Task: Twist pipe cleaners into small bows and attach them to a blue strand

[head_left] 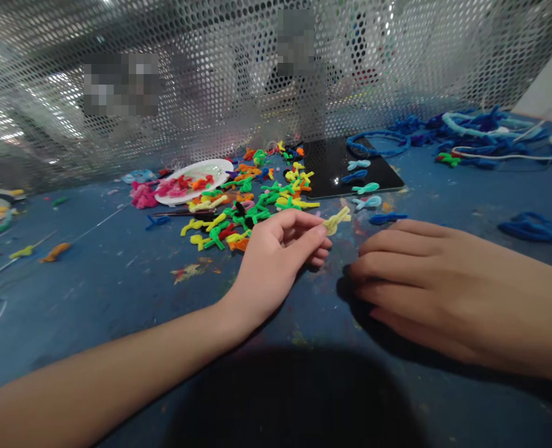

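Note:
Between thumb and forefinger, my left hand pinches a pale yellow twisted pipe cleaner with a looped body and short ends. My right hand is low over the blue table, back upward, its fingers curled together. Its fingertips are turned down out of sight, so anything in them is hidden. Just beyond it lies a dark blue pipe cleaner shape. A light blue looped pipe cleaner lies farther back, between the two hands.
Behind my left hand spreads a pile of colourful pipe cleaner pieces. A white plate holds pink and red bits. A black panel lies behind, with blue rings at right. A perforated metal screen bounds the back.

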Demonstrator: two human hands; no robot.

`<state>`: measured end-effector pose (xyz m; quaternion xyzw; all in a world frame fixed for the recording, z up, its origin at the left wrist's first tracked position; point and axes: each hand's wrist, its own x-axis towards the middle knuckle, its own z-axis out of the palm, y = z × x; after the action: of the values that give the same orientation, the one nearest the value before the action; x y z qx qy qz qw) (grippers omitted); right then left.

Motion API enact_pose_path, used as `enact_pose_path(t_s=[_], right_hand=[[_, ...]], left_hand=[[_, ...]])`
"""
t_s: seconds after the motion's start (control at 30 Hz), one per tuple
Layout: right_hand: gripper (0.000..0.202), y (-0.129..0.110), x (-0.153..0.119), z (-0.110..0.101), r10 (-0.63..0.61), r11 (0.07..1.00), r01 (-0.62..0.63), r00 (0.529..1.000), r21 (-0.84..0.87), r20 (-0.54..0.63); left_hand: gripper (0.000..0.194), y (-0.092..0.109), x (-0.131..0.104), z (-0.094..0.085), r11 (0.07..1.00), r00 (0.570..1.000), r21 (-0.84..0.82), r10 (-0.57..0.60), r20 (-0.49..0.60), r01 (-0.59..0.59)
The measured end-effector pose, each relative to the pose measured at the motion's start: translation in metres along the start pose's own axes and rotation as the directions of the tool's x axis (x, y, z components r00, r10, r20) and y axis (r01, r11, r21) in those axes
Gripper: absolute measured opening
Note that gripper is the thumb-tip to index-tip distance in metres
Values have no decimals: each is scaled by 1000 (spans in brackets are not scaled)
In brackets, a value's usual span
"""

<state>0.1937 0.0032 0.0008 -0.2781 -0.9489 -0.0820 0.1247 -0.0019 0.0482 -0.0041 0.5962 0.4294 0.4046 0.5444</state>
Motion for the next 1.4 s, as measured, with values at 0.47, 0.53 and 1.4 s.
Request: enact_pose_path(t_s=[0.47, 0.53, 1.4], right_hand=[[34, -22, 11, 13, 781, 236, -360, 623, 903, 44], [35, -18, 12, 15, 809, 284, -385, 587, 878, -5], [17, -3, 5, 14, 611, 657, -232, 721, 718, -326]], left_hand=[[14, 1, -2, 1, 999, 1000, -46, -19, -17, 18], [15, 2, -3, 1, 999, 1000, -35, -8, 7, 8], [12, 4, -9, 2, 986, 995, 132, 101, 21, -103]])
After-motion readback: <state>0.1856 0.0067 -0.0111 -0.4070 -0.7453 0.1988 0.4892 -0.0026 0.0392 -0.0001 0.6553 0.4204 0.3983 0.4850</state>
